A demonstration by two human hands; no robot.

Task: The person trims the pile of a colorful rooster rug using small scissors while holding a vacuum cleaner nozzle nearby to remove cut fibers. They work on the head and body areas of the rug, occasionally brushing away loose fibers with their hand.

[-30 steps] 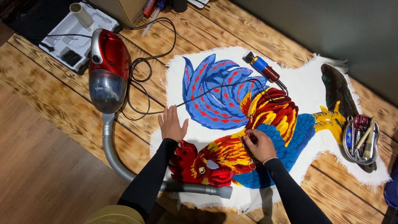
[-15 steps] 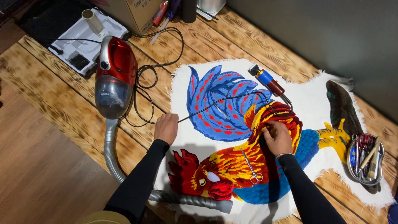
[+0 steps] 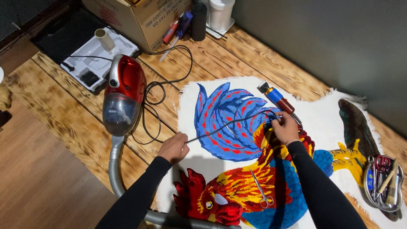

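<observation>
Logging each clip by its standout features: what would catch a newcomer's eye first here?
A bright tufted rooster rug in blue, red and yellow fills the wooden floor's centre. Both hands, left and right, hold a thin black cord stretched across it. A red canister vacuum sits at left.

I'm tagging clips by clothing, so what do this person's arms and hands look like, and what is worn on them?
Both arms are covered in plain, close-fitting black long sleeves that end at the wrists. The left hand and the right hand are bare, with no gloves. A thin band shows at the right wrist, just above the cuff. I can make out no rings, markings or logos.
</observation>
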